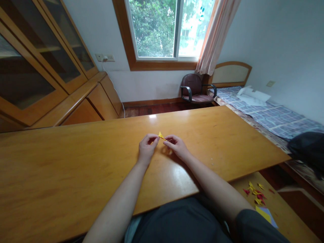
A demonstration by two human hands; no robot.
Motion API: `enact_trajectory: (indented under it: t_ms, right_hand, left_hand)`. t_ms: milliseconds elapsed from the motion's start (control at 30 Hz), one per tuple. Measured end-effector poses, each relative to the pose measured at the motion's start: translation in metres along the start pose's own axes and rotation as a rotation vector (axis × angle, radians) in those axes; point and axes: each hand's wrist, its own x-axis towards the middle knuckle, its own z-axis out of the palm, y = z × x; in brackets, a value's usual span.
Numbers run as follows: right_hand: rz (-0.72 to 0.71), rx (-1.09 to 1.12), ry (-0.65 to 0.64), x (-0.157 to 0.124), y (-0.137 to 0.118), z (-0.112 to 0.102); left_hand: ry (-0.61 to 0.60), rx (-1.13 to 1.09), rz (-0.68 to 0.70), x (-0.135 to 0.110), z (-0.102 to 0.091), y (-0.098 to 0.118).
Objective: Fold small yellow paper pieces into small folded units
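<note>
A small yellow folded-paper piece (pixel 161 135), which looks like an origami crane, is held just above the wooden table (pixel 76 162). My left hand (pixel 147 144) pinches one side of it between thumb and fingertips. On its other side, my right hand (pixel 176 145) grips a thin yellow point of the paper with thumb and forefinger. Fine folds are too small to make out.
To the lower right, a lower wooden surface (pixel 291 212) bears several red and yellow folded-paper cranes (pixel 258 195) and a stack of paper sheets (pixel 267 216). Beyond the table stand an armchair (pixel 193 89), a bed (pixel 268 114) and a glass-door cabinet (pixel 50 74).
</note>
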Motion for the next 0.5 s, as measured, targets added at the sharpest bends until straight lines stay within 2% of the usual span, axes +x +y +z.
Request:
enact_trajectory:
  t_ms: [300, 500]
  right_hand:
    - [-0.075, -0.048, 0.038, 0.0031, -0.0006, 0.0009]
    - [-0.046, 0.009, 0.052, 0.0028, -0.0007, 0.0024]
  left_hand:
    - [-0.082, -0.049, -0.053, -0.0016, 0.0, 0.001]
    - [-0.084, -0.037, -0.048, -0.0012, -0.0001, 0.0032]
